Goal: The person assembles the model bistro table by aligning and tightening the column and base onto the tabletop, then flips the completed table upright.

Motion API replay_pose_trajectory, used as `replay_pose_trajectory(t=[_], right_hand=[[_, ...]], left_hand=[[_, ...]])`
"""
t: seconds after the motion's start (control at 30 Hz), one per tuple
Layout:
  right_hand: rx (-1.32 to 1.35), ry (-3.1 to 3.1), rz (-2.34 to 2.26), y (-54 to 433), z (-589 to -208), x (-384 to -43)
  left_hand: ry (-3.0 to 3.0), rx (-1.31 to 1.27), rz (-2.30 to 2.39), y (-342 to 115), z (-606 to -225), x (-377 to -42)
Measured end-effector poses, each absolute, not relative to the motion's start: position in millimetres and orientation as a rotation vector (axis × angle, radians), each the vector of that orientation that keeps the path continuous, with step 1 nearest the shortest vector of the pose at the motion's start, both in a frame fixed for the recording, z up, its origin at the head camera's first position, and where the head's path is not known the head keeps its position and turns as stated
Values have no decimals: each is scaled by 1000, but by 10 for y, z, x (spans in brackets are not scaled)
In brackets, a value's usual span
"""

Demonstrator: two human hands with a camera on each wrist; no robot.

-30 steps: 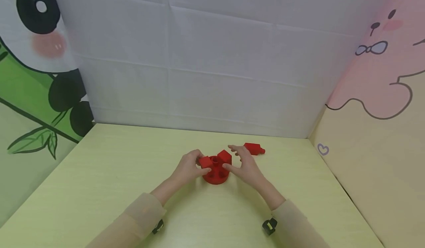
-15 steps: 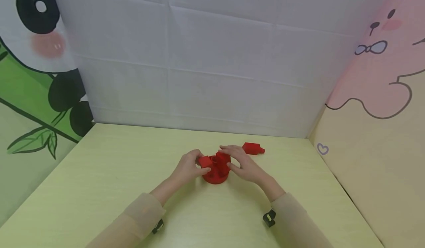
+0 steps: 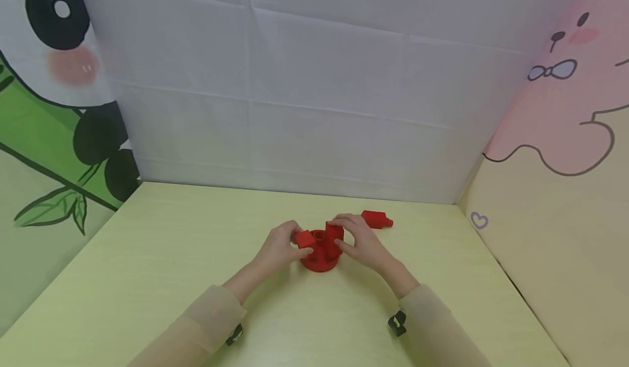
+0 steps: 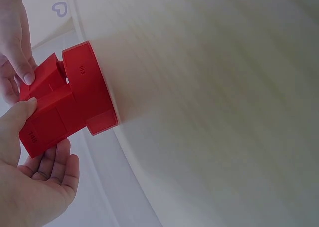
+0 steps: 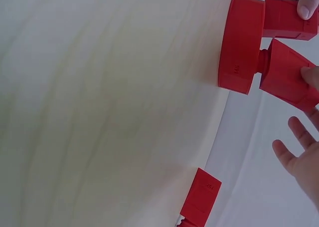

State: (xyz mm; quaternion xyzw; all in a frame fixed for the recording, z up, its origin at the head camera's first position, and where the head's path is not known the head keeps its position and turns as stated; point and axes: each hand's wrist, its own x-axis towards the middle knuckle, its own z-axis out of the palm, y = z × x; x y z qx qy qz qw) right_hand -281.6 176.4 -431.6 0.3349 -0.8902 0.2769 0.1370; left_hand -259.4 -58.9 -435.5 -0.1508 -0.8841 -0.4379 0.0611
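Head view. From my remote post I see a round red base (image 3: 319, 267) on the pale table (image 3: 167, 268), between two hands. Left hand (image 3: 280, 247) narrow, pinching the left block (image 3: 304, 239). Right hand (image 3: 363, 245) also narrow, thumb and fingertips on the right block (image 3: 336, 237), which stands at the base's right side. A loose block (image 3: 375, 219) lies just beyond the right hand, knob end pointing right.

Left wrist view. Left thumb on the left block's face, other fingers curled behind it. I see no gap between that block and the base from here; whether it is fully seated I cannot tell. A small gap shows under the right block.

Right wrist view. Right block leans away from the left one, its neck meeting the base, its body clear of it. Right thumb lies on a face; some fingers hang off it, spread.

On technique, my judgement: steady the base through the left block, bring the right block upright over its socket, then press straight down along the neck. Pushing while it leans could jam the knob or tip the base.
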Motion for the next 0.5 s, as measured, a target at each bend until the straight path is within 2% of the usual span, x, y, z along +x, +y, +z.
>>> replay_pose_trajectory(t=[0.5], right_hand=[[593, -2598, 793, 1695, -4365, -2746]], left_hand=[[-2664, -463, -1309, -581, -4358, -2603]])
